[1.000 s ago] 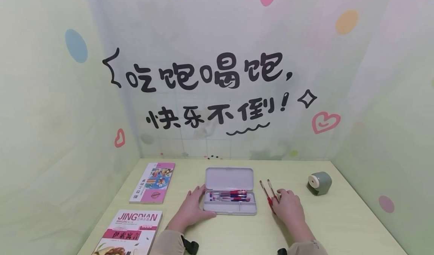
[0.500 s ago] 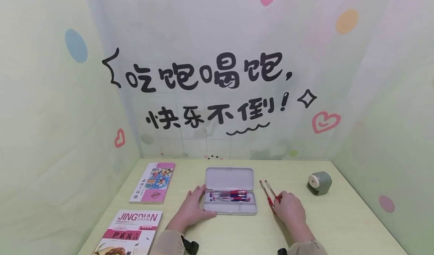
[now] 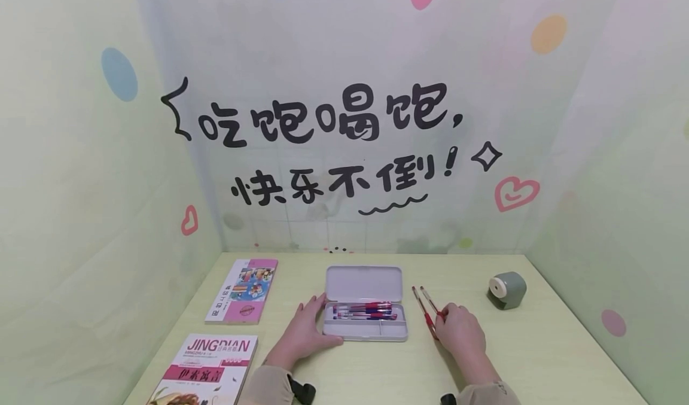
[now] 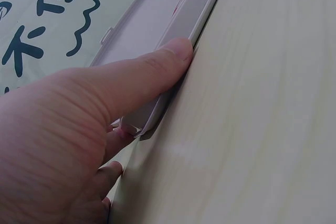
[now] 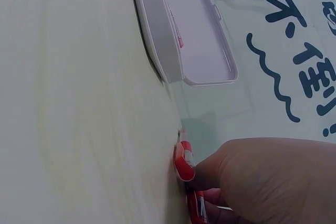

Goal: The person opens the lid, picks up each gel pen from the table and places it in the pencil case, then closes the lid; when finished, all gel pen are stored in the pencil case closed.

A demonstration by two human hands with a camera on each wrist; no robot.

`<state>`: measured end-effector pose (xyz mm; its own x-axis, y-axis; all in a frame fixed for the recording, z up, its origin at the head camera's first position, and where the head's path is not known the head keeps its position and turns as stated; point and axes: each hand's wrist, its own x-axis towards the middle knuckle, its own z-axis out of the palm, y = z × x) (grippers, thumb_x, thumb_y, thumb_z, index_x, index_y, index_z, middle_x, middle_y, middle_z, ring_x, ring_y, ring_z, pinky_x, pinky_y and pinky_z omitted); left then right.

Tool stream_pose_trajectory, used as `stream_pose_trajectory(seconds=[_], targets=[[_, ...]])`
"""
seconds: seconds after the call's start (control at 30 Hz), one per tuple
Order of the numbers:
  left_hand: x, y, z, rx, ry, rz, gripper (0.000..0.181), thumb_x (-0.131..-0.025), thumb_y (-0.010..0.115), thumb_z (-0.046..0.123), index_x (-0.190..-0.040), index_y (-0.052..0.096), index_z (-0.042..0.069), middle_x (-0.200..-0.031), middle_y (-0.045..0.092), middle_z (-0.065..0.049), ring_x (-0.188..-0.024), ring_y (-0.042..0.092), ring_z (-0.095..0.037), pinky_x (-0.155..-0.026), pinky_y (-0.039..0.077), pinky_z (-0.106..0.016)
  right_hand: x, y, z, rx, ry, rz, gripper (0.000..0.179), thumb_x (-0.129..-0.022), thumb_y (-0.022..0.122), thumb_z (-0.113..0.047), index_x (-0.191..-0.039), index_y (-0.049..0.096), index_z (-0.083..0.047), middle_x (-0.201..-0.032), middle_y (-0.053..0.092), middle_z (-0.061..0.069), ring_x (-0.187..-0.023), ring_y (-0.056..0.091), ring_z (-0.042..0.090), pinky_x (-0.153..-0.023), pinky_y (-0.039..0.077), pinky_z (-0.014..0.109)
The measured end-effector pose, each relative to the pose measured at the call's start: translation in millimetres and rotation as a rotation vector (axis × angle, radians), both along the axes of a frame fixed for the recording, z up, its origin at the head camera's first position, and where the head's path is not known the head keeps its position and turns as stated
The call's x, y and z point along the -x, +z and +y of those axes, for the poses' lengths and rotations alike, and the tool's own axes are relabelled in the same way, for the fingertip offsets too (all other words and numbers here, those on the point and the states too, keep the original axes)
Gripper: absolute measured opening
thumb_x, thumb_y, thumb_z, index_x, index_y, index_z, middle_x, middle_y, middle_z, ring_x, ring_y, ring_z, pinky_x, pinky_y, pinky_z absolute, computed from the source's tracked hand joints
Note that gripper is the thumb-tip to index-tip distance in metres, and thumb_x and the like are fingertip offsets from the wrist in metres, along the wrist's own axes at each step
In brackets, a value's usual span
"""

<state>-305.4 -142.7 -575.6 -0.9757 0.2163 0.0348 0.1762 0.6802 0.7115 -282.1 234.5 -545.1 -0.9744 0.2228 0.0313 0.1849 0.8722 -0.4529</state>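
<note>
A pale lilac pencil case [image 3: 352, 330] stands with its lid up in the head view, several red and blue pens [image 3: 366, 311] in its rear compartment. My left hand [image 3: 307, 330] holds the case's near left corner, with the thumb [image 4: 152, 72] along the front wall and fingers at the left end. Right of the case, two red gel pens lie side by side on the table, the left pen [image 3: 429, 321] and the right pen [image 3: 429, 300]. My right hand [image 3: 461, 336] pinches the right pen near its red grip; the hand covers that pen's near end.
Two books lie on the left, a pink-and-white one [image 3: 242, 291] behind a larger one [image 3: 204, 369]. A grey-green pencil sharpener [image 3: 508, 291] stands at the right rear of the table [image 3: 377, 372]. A printed curtain wall [image 3: 344, 225] closes off the back.
My right hand's fingers have drawn in around the right pen, which has shifted slightly to the left at its far end. The left hand and the pencil case stay put.
</note>
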Motion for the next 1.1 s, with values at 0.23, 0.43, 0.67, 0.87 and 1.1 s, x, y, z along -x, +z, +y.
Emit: stream_pose_trajectory(seconds=[0.23, 0.43, 0.67, 0.87, 1.1], targets=[[-0.7, -0.7, -0.1, -0.009, -0.005, 0.006, 0.126, -0.071, 0.101, 0.054, -0.173, 0.036, 0.017, -0.179, 0.038, -0.018, -0.169, 0.023, -0.051, -0.139, 0.013, -0.072, -0.2, 0.5, 1, 0.005, -0.009, 0.001, 0.027, -0.100, 0.067, -0.020, -0.116, 0.071, 0.002, -0.100, 0.068, 0.018, -0.081, 0.062, 0.028, -0.066, 0.058, 0.044], [-1.3, 0.9, 1.6, -0.013, -0.017, 0.006, 0.125, -0.072, 0.101, 0.052, -0.173, 0.036, 0.016, -0.178, 0.038, -0.018, -0.169, 0.023, -0.050, -0.139, 0.011, -0.071, -1.7, 5.0, 3, 0.020, -0.026, 0.075, 0.028, -0.100, 0.065, -0.021, -0.119, 0.071, -0.001, -0.101, 0.068, 0.017, -0.084, 0.063, 0.029, -0.062, 0.054, 0.040], [-1.5, 1.2, 2.3, -0.013, -0.016, 0.007, 0.124, -0.072, 0.101, 0.052, -0.172, 0.037, 0.015, -0.178, 0.039, -0.018, -0.169, 0.023, -0.049, -0.140, 0.011, -0.071, -2.8, 15.7, -13, -0.015, -0.003, 0.212, 0.024, -0.101, 0.069, -0.021, -0.117, 0.072, -0.004, -0.099, 0.069, 0.014, -0.085, 0.062, 0.030, -0.066, 0.053, 0.042], [-1.8, 1.7, 1.2, -0.015, -0.013, 0.007, 0.124, -0.072, 0.101, 0.052, -0.172, 0.037, 0.015, -0.178, 0.039, -0.018, -0.170, 0.023, -0.049, -0.140, 0.011, -0.071, 1.5, 17.5, -33, -0.052, 0.068, 0.311, 0.018, -0.100, 0.074, -0.019, -0.112, 0.074, -0.006, -0.099, 0.071, 0.012, -0.088, 0.063, 0.031, -0.071, 0.054, 0.046], [-2.1, 3.4, 0.8, -0.014, -0.010, 0.003, 0.125, -0.072, 0.101, 0.053, -0.173, 0.037, 0.015, -0.178, 0.039, -0.018, -0.169, 0.024, -0.050, -0.139, 0.012, -0.071, 5.9, 17.4, -59, -0.096, 0.148, 0.327, 0.019, -0.099, 0.077, -0.019, -0.113, 0.075, -0.008, -0.107, 0.073, 0.014, -0.095, 0.064, 0.033, -0.083, 0.061, 0.052]])
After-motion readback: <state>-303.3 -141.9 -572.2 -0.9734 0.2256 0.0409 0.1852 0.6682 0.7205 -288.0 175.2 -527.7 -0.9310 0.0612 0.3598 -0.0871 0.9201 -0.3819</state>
